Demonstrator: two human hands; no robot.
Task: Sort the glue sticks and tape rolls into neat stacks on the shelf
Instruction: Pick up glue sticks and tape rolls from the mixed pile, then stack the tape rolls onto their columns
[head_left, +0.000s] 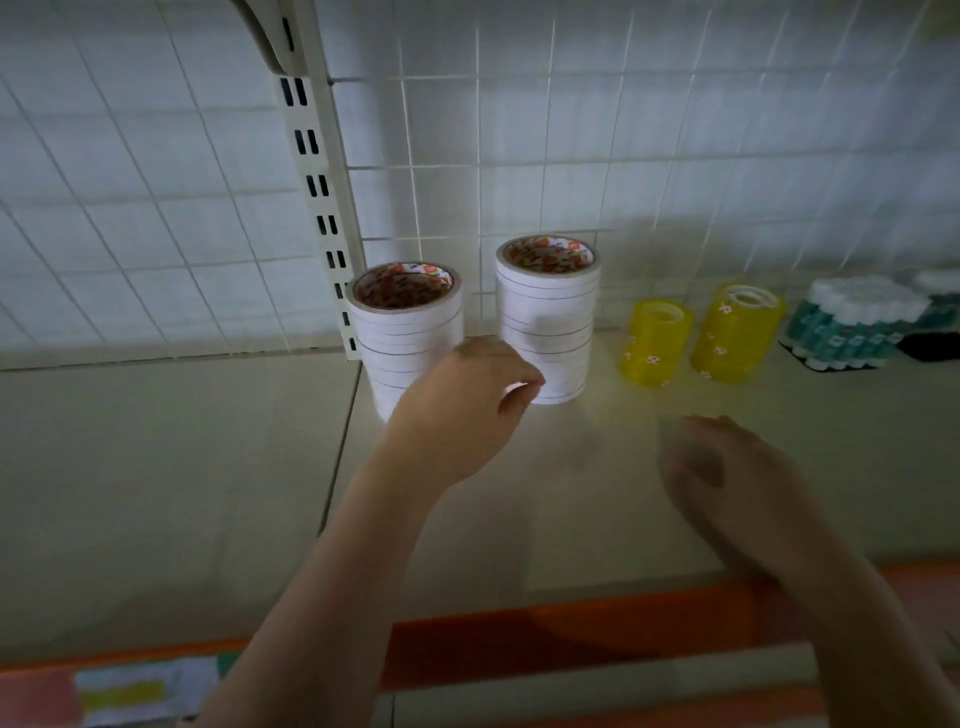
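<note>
Two white tape stacks (545, 322) stand on the shelf (208, 467), and the step in hand looks like squaring them up. The left hand (462, 410) curls loosely between them, touching the right stack's base, holding nothing. The right hand (727, 483), blurred, hovers open. Yellow tape rolls (701, 335) and glue sticks (852, 325) sit well clear to the right.

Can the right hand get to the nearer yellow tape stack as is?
Probably yes. The right hand is empty, hovering over bare shelf, and nothing stands between it and the left yellow tape stack.
</note>
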